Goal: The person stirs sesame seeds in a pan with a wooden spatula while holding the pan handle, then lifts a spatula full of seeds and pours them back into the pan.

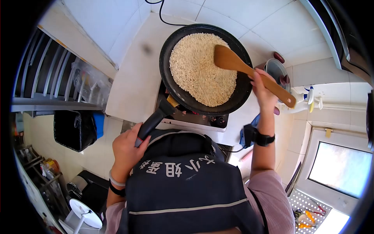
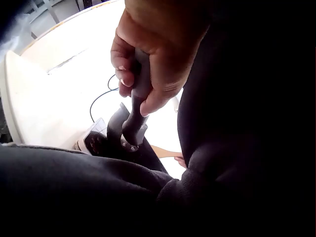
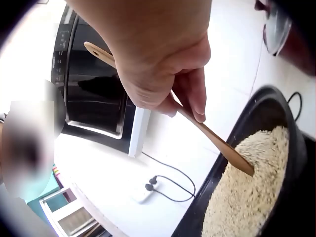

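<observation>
A large black frying pan (image 1: 165, 74) sits on a cooktop (image 1: 212, 121), filled with a thick layer of pale, small grains (image 1: 194, 74). My left hand (image 1: 125, 147) grips the pan's black handle (image 1: 155, 120), fingers wrapped round it; the left wrist view shows the thumb along the handle (image 2: 141, 81). In my right hand (image 1: 263, 91) is a wooden spatula (image 1: 231, 61), held by the middle of its shaft above the pan's right rim. The spatula's blade (image 3: 239, 162) dips its edge into the grains, which slope up toward one side of the pan in the right wrist view.
To the right of the pan stands a pot with a glass lid (image 1: 275, 69), near spray bottles (image 1: 310, 97). A black oven (image 3: 96, 84) and a power strip (image 3: 146, 191) with cables are on the right-hand counter. A black bin (image 1: 72, 130) stands at lower left.
</observation>
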`<action>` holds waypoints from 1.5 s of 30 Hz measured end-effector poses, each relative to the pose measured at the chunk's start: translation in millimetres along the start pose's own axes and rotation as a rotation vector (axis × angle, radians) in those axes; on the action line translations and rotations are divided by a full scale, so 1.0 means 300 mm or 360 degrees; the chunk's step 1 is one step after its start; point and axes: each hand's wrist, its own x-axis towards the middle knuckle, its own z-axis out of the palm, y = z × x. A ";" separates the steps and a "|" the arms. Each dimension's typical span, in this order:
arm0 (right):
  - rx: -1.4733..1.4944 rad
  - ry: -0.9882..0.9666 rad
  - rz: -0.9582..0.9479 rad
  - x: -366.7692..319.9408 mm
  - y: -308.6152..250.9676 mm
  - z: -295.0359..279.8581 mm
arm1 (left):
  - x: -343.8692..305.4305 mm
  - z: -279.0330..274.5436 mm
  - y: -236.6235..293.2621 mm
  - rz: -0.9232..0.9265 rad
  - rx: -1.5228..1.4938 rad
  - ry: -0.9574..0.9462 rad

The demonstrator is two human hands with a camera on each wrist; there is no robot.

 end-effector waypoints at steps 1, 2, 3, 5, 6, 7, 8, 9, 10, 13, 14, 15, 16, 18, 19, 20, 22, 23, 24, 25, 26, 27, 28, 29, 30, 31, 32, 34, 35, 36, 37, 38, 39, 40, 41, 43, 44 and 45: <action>0.0005 0.0006 -0.0009 -0.010 -0.022 -0.040 | 0.002 -0.001 -0.003 0.0008 0.0004 0.0008; 0.0048 0.0057 0.0010 -0.026 -0.043 -0.079 | 0.005 0.000 -0.005 0.0009 0.0000 0.0014; 0.0088 0.0106 0.0033 -0.043 -0.065 -0.121 | 0.007 0.004 0.000 0.0007 -0.0008 0.0015; -0.0058 0.0191 0.0165 -0.078 -0.131 -0.193 | 0.010 -0.001 0.000 0.0002 0.0004 -0.0013; -0.0200 0.0272 0.0296 -0.081 -0.146 -0.213 | 0.013 -0.003 -0.002 -0.0006 0.0020 -0.0038; -0.0197 0.0279 0.0298 -0.072 -0.139 -0.220 | 0.015 -0.006 -0.002 0.0001 0.0022 -0.0041; -0.0253 0.0340 0.0321 -0.059 -0.126 -0.223 | 0.018 -0.007 -0.002 0.0006 0.0028 -0.0045; -0.0309 0.0402 0.0344 -0.044 -0.108 -0.225 | 0.021 -0.009 -0.003 0.0011 0.0034 -0.0050; -0.0306 0.0413 0.0348 -0.016 -0.070 -0.221 | 0.021 -0.010 -0.008 0.0022 0.0036 -0.0054; 0.0384 0.0311 0.0434 0.127 0.103 -0.171 | 0.023 -0.008 -0.018 0.0022 0.0048 -0.0084; 0.0492 0.0274 0.0491 0.175 0.140 -0.135 | 0.025 -0.009 -0.018 0.0035 0.0053 -0.0080; 0.0560 0.0183 0.0518 0.210 0.138 -0.091 | 0.027 -0.012 -0.019 0.0047 0.0062 -0.0074; 0.0628 0.0090 0.0544 0.241 0.130 -0.041 | 0.029 -0.013 -0.020 0.0051 0.0074 -0.0073; 0.0640 -0.0075 0.0609 0.310 0.122 0.038 | 0.026 -0.009 -0.018 0.0079 0.0058 -0.0031; 0.0649 -0.0064 0.0614 0.314 0.108 0.063 | 0.022 -0.008 -0.019 0.0089 0.0065 -0.0040; 0.0622 -0.0236 0.0585 0.317 0.091 0.087 | 0.019 -0.006 -0.022 0.0064 0.0070 -0.0053; 0.0592 -0.0501 0.0515 0.296 0.056 0.118 | 0.022 -0.003 -0.026 0.0049 0.0085 -0.0062; 0.0598 -0.0495 0.0513 0.278 0.044 0.110 | 0.023 0.000 -0.025 0.0068 0.0062 -0.0027; 0.0378 -0.0714 0.0299 0.257 0.035 0.094 | 0.022 0.003 -0.023 0.0085 0.0038 0.0006; 0.0148 -0.0928 0.0086 0.229 0.018 0.084 | 0.021 0.003 -0.028 0.0087 0.0039 0.0002; 0.0230 -0.1034 -0.0130 0.184 -0.010 0.074 | 0.019 0.005 -0.032 0.0087 0.0063 0.0004; 0.0226 -0.1036 -0.0116 0.144 -0.053 0.051 | 0.013 0.009 -0.033 0.0083 0.0083 0.0000; 0.0051 -0.1193 -0.0229 0.108 -0.104 0.021 | 0.008 0.010 -0.033 0.0081 0.0074 -0.0014; -0.0124 -0.1344 -0.0346 0.078 -0.151 -0.009 | 0.010 0.008 -0.032 0.0076 0.0076 -0.0015; -0.0145 -0.1382 -0.0426 0.051 -0.185 -0.042 | 0.013 0.008 -0.032 0.0073 0.0076 -0.0017; -0.0167 -0.1419 -0.0502 0.021 -0.215 -0.076 | 0.013 0.009 -0.035 0.0080 0.0069 -0.0033; -0.0170 -0.1386 -0.0502 -0.011 -0.246 -0.105 | 0.014 0.010 -0.038 0.0088 0.0052 -0.0002; -0.0309 -0.1326 -0.0581 -0.049 -0.289 -0.175 | 0.018 0.011 -0.044 0.0099 0.0033 0.0017; -0.0446 -0.1275 -0.0676 -0.065 -0.309 -0.211 | 0.021 0.011 -0.047 0.0131 0.0045 0.0035; -0.0493 -0.1238 -0.0669 -0.084 -0.336 -0.245 | 0.021 0.011 -0.049 0.0160 0.0058 0.0055; -0.0541 -0.1201 -0.0664 -0.106 -0.354 -0.279 | 0.021 0.010 -0.050 0.0160 0.0053 0.0048; -0.0527 -0.1121 -0.0645 -0.133 -0.346 -0.307 | 0.021 0.009 -0.051 0.0141 0.0044 0.0034; -0.0538 -0.1131 -0.0608 -0.154 -0.369 -0.311 | 0.023 0.009 -0.049 0.0122 0.0035 0.0022; -0.0537 -0.1182 -0.0571 -0.174 -0.374 -0.304 | 0.024 0.008 -0.048 0.0124 0.0032 0.0021; -0.0534 -0.1233 -0.0536 -0.191 -0.377 -0.286 | 0.026 0.007 -0.048 0.0118 0.0021 0.0022; -0.0615 -0.1280 -0.0574 -0.205 -0.370 -0.217 | 0.030 0.006 -0.048 0.0117 0.0014 0.0027; -0.0663 -0.1283 -0.0690 -0.199 -0.345 -0.182 | 0.032 0.005 -0.046 0.0121 0.0010 0.0033; -0.0709 -0.1284 -0.0804 -0.190 -0.313 -0.151 | 0.033 0.005 -0.044 0.0126 0.0007 0.0036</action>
